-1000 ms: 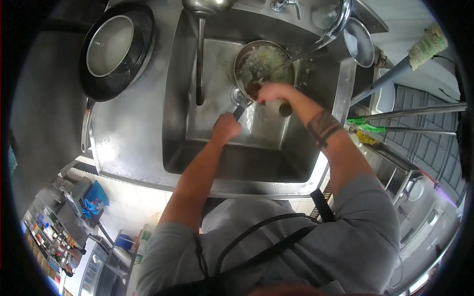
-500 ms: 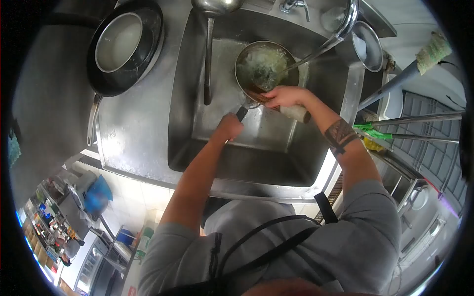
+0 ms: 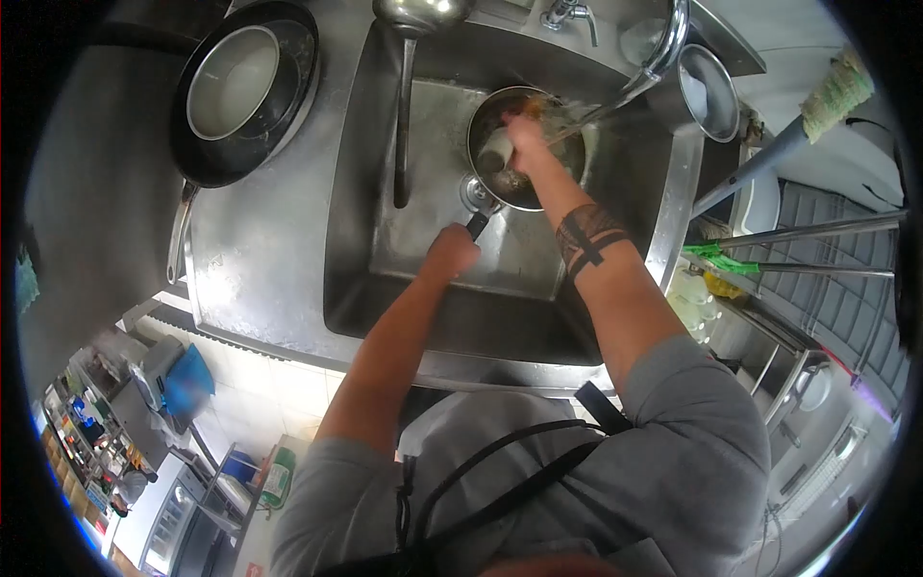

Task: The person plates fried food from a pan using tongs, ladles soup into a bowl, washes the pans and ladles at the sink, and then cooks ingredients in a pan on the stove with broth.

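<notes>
A round metal pan (image 3: 474,159) sits in the sink under running water, with soapy liquid inside. My left hand (image 3: 452,253) is closed around its black handle (image 3: 477,225). My right hand (image 3: 525,139) reaches into the pan, gripping a thick scrubbing brush whose pale, rounded butt (image 3: 496,151) points back toward me. The brush's bristle end is mostly hidden behind the hand and in the water. Just left of the pan, the drain (image 3: 473,195) shows in the sink floor.
The sink (image 3: 351,250) surrounds both hands. A long-handled ladle (image 3: 407,115) hangs over its back edge. On the left counter, a black frying pan (image 3: 202,159) holds a pale bowl (image 3: 234,85). The faucet (image 3: 665,58) arches in from the upper right, beside a metal bowl (image 3: 731,96).
My right hand has moved from the pan's near rim to its inside, taking the brush along. The pan has shifted slightly right and toward me; my left hand stays on its handle.
</notes>
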Available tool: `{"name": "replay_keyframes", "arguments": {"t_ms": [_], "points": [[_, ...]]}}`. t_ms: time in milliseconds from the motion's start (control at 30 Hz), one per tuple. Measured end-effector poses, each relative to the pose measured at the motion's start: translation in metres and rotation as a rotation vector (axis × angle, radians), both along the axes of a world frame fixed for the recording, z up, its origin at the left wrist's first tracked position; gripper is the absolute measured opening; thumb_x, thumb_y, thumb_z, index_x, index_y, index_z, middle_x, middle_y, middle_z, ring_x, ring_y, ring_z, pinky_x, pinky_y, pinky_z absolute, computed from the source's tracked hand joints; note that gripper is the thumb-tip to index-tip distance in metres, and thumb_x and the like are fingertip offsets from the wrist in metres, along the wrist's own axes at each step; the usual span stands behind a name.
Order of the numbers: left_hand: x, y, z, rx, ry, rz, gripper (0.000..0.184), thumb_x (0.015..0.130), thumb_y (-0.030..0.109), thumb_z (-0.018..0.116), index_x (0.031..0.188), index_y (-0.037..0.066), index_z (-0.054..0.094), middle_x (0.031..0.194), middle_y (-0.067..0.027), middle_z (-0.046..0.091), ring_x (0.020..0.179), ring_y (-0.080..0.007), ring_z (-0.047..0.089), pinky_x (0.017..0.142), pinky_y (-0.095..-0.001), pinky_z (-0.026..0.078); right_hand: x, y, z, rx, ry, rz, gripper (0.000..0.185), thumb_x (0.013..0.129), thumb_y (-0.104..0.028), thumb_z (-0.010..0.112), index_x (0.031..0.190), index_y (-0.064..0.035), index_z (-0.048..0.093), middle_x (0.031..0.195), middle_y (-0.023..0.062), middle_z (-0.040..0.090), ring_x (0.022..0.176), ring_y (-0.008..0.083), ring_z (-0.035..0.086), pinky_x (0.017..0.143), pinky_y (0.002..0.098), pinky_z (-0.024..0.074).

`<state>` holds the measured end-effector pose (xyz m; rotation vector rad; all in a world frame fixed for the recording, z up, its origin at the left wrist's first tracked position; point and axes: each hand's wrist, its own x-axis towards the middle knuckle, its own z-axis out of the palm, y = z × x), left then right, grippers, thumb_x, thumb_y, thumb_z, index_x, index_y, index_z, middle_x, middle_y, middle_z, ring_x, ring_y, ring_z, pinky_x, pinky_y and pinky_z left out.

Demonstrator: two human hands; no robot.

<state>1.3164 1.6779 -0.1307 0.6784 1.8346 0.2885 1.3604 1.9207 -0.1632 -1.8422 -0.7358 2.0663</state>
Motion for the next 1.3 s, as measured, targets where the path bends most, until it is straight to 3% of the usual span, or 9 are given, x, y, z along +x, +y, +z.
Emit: {"name": "replay_keyframes", "arguments": {"t_ms": [233,367,567,667,733,833,1000,1133,1300], "points": [[-0.023,0.011,0.025,-0.186,-0.05,-0.123,0.027,0.073,0.004,0.055,0.091,-0.012,0.067,0.086,-0.031,0.07,0.071,-0.0396,0.073,0.066,-0.0463,0.057,0.125,0.02,0.035,0.4,-0.26,2.125,0.042,0.094,-0.04,0.06,0.113,-0.0053,0.074,0.123,0.0181,0.069,0.114,0.032,0.065,0.095,0.043,0.0498],[-0.018,0.013,0.022,-0.208,-0.069,-0.179,0.032,0.075,0.006,0.055,0.099,-0.011,0.067,0.096,-0.0314,0.07,0.078,-0.0399,0.073,0.074,-0.0448,0.058,0.084,0.053,0.03,0.594,-0.567,1.561,0.049,0.091,-0.032,0.061,0.132,-0.0057,0.064,0.127,0.0164,0.068,0.116,0.0329,0.064,0.096,0.0414,0.0505],[-0.028,-0.003,-0.004,-0.16,0.083,-0.106,0.033,0.08,0.011,0.056,0.104,-0.008,0.068,0.11,-0.0274,0.07,0.106,-0.0411,0.068,0.091,-0.0459,0.054,0.086,-0.007,0.033,0.474,-0.254,2.084,0.049,0.088,-0.037,0.061,0.126,-0.0072,0.068,0.123,0.0174,0.069,0.109,0.0335,0.067,0.091,0.0445,0.0526],[-0.023,0.001,0.006,-0.125,0.114,-0.122,0.033,0.082,0.012,0.057,0.106,-0.007,0.068,0.115,-0.0271,0.069,0.112,-0.0427,0.065,0.095,-0.0472,0.053,0.094,0.029,0.015,0.384,-0.605,2.148,0.037,0.087,-0.026,0.058,0.111,-0.0027,0.074,0.119,0.0207,0.07,0.108,0.0364,0.067,0.091,0.0473,0.0515],[-0.021,0.005,0.008,-0.098,0.141,-0.111,0.033,0.082,0.012,0.057,0.107,-0.006,0.068,0.116,-0.0277,0.068,0.111,-0.0435,0.065,0.095,-0.0476,0.052,0.082,0.04,-0.011,0.761,-0.401,2.221,0.038,0.086,-0.027,0.058,0.111,-0.0036,0.074,0.117,0.021,0.071,0.104,0.0364,0.069,0.089,0.0474,0.0521],[-0.022,0.003,0.006,-0.12,0.166,-0.09,0.033,0.082,0.012,0.058,0.107,-0.005,0.069,0.115,-0.0285,0.068,0.112,-0.0436,0.065,0.096,-0.0475,0.052,0.044,-0.02,0.072,0.451,-0.362,1.953,0.034,0.093,-0.026,0.055,0.107,-0.0027,0.074,0.1,0.0172,0.074,0.089,0.0317,0.071,0.076,0.0464,0.0553],[-0.02,0.005,0.011,-0.13,0.106,-0.122,0.032,0.081,0.012,0.06,0.105,-0.006,0.069,0.115,-0.029,0.068,0.111,-0.0444,0.065,0.095,-0.0477,0.052,0.079,0.044,-0.065,0.137,-0.594,1.584,0.037,0.095,-0.028,0.052,0.111,-0.0025,0.073,0.111,0.016,0.073,0.104,0.0312,0.068,0.091,0.047,0.052],[-0.015,0.003,0.009,-0.145,0.17,-0.097,0.031,0.08,0.012,0.06,0.103,-0.007,0.07,0.112,-0.0295,0.069,0.109,-0.0438,0.066,0.094,-0.0482,0.052,0.066,-0.023,-0.057,0.682,-0.277,1.835,0.037,0.086,-0.029,0.06,0.11,-0.0053,0.074,0.118,0.0154,0.072,0.102,0.0352,0.07,0.082,0.0517,0.0555],[-0.023,-0.006,-0.003,0.017,0.227,-0.156,0.033,0.076,0.012,0.061,0.101,-0.009,0.069,0.102,-0.0311,0.069,0.097,-0.042,0.07,0.087,-0.0465,0.055,0.082,0.041,-0.015,0.713,-0.611,1.659,0.032,0.09,-0.026,0.059,0.106,-0.004,0.075,0.108,0.0187,0.073,0.096,0.0391,0.07,0.084,0.0495,0.0543]]}}
